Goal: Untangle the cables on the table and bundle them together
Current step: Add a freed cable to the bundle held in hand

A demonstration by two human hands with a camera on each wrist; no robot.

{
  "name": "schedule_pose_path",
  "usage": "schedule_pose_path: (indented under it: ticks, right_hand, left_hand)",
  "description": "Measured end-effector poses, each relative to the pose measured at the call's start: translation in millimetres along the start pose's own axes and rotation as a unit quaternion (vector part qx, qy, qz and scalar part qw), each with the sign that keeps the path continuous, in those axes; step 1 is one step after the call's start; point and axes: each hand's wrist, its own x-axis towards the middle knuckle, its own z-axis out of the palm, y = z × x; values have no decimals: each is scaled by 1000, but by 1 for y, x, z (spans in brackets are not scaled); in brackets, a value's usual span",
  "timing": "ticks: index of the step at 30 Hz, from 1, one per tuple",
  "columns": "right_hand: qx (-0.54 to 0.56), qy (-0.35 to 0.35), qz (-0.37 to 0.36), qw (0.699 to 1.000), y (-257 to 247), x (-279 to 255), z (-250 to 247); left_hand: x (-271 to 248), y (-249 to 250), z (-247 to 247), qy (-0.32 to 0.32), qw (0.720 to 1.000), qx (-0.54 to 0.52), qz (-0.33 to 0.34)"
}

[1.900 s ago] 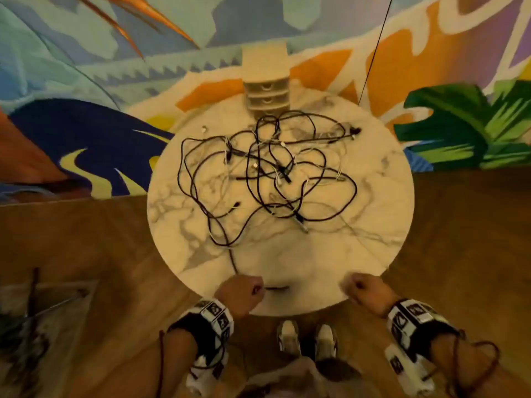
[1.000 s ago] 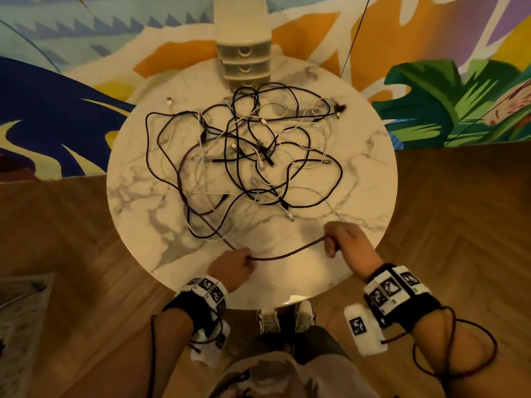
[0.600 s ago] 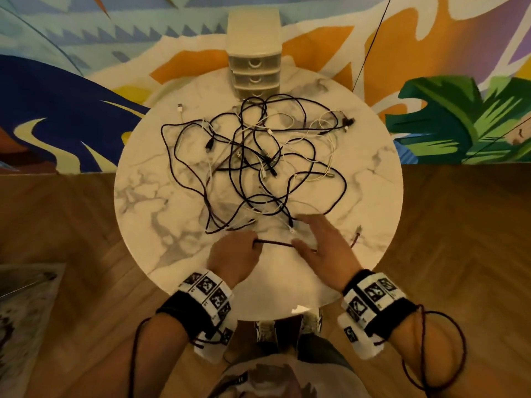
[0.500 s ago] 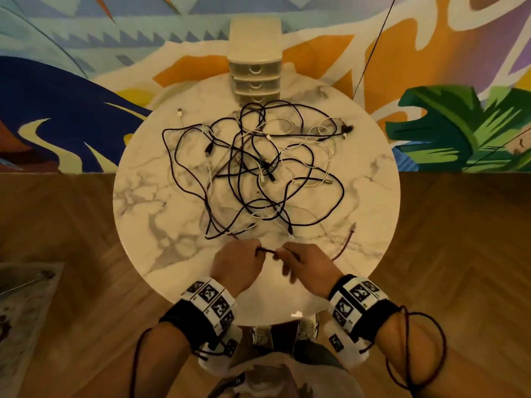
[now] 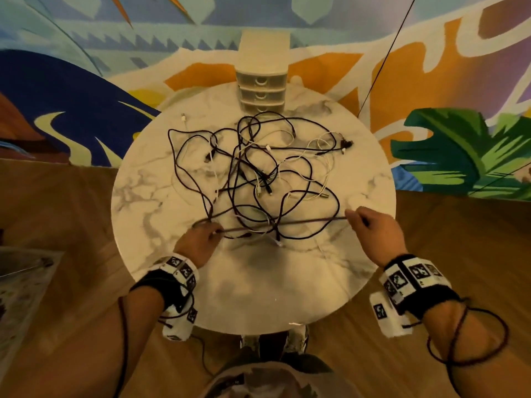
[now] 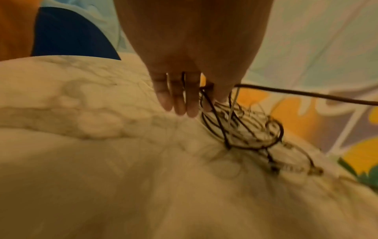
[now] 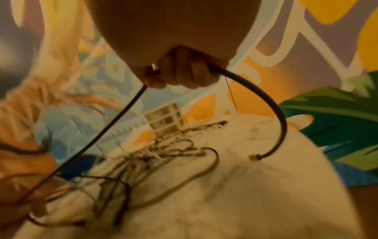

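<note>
A dark braided cable (image 5: 283, 223) runs taut between the left hand (image 5: 198, 244), pinching it, and the right hand (image 5: 373, 225), fisted round it; black and white cables (image 5: 258, 173) lie knotted on the marble table (image 5: 258, 297)

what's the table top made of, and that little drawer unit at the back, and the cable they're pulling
Table top: looks like polished marble or a marble-look slab, white with grey veins.
Drawer unit: seems plastic, cream frame with translucent drawer fronts.
Dark cable, stretched between the left hand and right hand: matte, perhaps rubber or braided; too blurred to tell.
</note>
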Motion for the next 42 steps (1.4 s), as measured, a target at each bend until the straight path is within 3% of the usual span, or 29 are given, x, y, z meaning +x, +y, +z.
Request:
schedule_pose_path:
  ticks: [2, 4, 7, 9, 12, 14, 16, 18, 20, 23, 24, 27, 30, 32, 34, 36, 38, 42]
  right_hand:
    - [-52, -76, 46, 995, 23, 1, 11]
    - [-80, -88, 48, 992, 21, -2, 18]
    - [-35, -64, -86, 994, -27, -15, 38]
    - [-20, -159, -138, 977, -75, -23, 59]
    - [-10, -305, -110, 946, -109, -20, 96]
    - [-16, -278, -114, 954, -113, -14, 107]
    - [-39, -169, -159, 972, -113, -9, 106]
    - [-107, -121, -221, 962, -113, -5, 103]
    - [-178, -164, -250, 938, -114, -1, 106]
    - [-120, -291, -209, 926, -117, 4, 110]
    - [-101, -300, -204, 926, -118, 3, 109]
    - [-90, -250, -244, 933, -128, 6, 88]
    - [-25, -123, -262, 957, -137, 20, 52]
    - [41, -23, -246, 968, -133, 28, 33]
    - [94, 41, -191, 976, -125, 28, 25]
    - [154, 70, -146, 975, -123, 27, 20]
    - [205, 78, -137, 966, -126, 29, 10]
    - [214, 52, -110, 969, -125, 44, -7]
  left_hand:
    - [-7, 6, 10, -59, 998, -5, -11]
    - [-14, 14, 11, -39, 997, -69, -7]
    - [-20, 21, 11, 18, 998, -65, 18]
    - [-22, 25, 11, 47, 998, -37, 26]
    - [-24, 31, 14, 78, 995, -32, 44]
    - [-27, 34, 16, 81, 995, -23, 49]
    - [-29, 33, 19, 69, 997, -20, 38]
    - [-27, 34, 20, 57, 998, -14, 28]
    - [-25, 35, 21, 53, 998, -20, 32]
    - [-19, 30, 25, 35, 998, -36, 23]
    - [-16, 25, 28, 29, 998, -46, 9]
    - [-2, 3, 27, 31, 996, -73, -29]
    - [19, -12, 11, 85, 990, -109, -37]
    - [26, -17, 3, 98, 983, -150, -36]
    - [30, -17, 3, 58, 978, -194, -41]
    - [30, -12, 2, 5, 979, -200, -44]
    - [29, -1, -6, 1, 984, -175, -30]
    - [21, 12, -22, 142, 970, -190, 43]
